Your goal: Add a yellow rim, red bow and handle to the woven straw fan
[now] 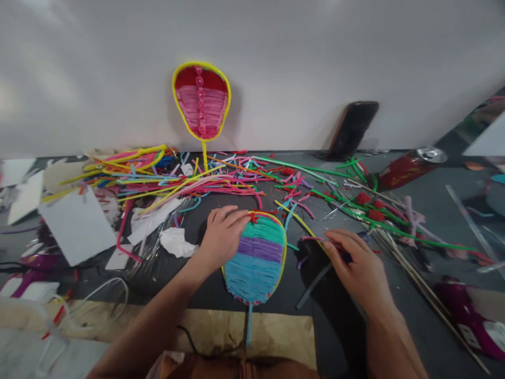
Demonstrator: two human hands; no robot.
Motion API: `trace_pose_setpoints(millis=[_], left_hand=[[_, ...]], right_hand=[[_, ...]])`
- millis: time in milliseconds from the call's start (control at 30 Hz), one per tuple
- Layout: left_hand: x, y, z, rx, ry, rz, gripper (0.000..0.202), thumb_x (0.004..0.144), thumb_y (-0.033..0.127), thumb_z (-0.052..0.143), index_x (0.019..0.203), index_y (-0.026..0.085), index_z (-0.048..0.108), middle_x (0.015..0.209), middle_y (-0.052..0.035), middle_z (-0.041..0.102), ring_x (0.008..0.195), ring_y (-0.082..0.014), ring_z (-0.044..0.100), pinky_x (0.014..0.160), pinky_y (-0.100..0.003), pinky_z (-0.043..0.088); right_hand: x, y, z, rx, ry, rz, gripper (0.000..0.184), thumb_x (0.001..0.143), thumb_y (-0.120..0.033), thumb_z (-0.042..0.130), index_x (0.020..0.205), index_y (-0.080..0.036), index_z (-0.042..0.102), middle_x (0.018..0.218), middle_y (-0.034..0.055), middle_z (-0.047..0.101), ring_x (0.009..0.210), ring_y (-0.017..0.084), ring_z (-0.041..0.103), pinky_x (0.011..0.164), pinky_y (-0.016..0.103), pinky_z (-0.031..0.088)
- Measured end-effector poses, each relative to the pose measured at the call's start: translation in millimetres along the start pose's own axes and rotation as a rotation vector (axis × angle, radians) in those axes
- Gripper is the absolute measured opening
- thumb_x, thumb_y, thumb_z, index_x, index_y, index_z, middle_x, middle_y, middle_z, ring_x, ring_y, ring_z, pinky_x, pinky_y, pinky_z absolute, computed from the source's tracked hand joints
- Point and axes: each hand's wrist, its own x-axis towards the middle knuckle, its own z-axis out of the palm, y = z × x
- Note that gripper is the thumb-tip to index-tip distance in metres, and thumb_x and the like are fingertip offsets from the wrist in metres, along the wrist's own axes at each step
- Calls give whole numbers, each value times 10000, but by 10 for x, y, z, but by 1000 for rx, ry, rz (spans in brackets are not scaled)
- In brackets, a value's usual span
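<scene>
A paddle-shaped fan banded in green, purple and blue pipe cleaner, with a yellow rim and a blue stem, is in front of me. My left hand grips its upper left side, fingertips beside a small red piece on the top rim. To the right of the fan, my right hand pinches a short pink pipe cleaner piece between thumb and fingers. A yellow pipe cleaner runs up to those same fingertips; whether it is held too is unclear.
A pink and red fan with yellow rim stands by the wall. Loose pipe cleaners cover the table's back. A phone leans behind, near a red can. Purple glue guns sit at both sides; white cards are left.
</scene>
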Motion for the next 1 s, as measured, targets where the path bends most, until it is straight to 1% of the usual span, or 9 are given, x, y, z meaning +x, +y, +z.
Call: trace_pose_setpoints(millis=[100,167,300,400,567,733,900,1000], left_hand=[[-33,38,28,32,-38,41,478,843,78,443,1283,229,554,1322,-37,590,1266,-290,389,1033,-512,249],[-28,57,31,50,-52,41,510,830,56,440,1293,243,547,1326,-30,588,1269,-300,383,1034,-532,226],[9,93,12,77,-55,69,457,867,96,440,1268,268,573,1309,-27,603,1260,-313,395,1034,-554,195],[26,115,19,88,-53,60,392,895,138,454,1233,272,600,1295,-13,615,1244,-318,414,1039,-565,171],[26,125,42,71,-50,24,316,928,285,495,1227,284,599,1277,-15,629,1222,-325,445,1048,-575,153],[21,144,31,79,-63,49,312,929,316,498,1225,288,594,1278,-11,627,1217,-349,445,1047,-590,138],[14,125,58,91,-25,52,318,919,373,519,1204,271,616,1245,-26,647,1211,-332,449,1057,-583,147],[13,83,44,102,1,27,308,928,331,502,1202,261,623,1249,-44,640,1213,-317,445,1061,-569,167]], right_hand=[[-6,23,29,67,-7,-16,184,914,-325,515,964,-201,642,947,75,673,878,200,652,825,339,528],[-12,45,40,95,-19,-14,165,911,-308,525,960,-202,642,949,73,673,883,197,652,832,334,525],[-20,79,48,108,-37,-13,164,912,-298,523,969,-204,644,949,74,672,885,201,653,820,337,529],[-16,82,43,110,-40,-24,166,915,-291,513,966,-201,643,941,76,672,893,202,653,813,334,532],[-14,83,44,105,-50,-25,174,917,-302,507,971,-204,641,946,78,676,906,208,656,816,336,534],[-17,97,65,104,-77,-10,184,921,-309,499,988,-212,640,965,81,675,917,208,652,827,343,532],[-10,95,54,101,-91,2,191,923,-315,490,984,-214,640,964,81,677,912,208,652,819,346,536],[-9,97,52,103,-92,2,193,922,-316,490,985,-213,640,967,81,678,911,209,653,822,348,536]])
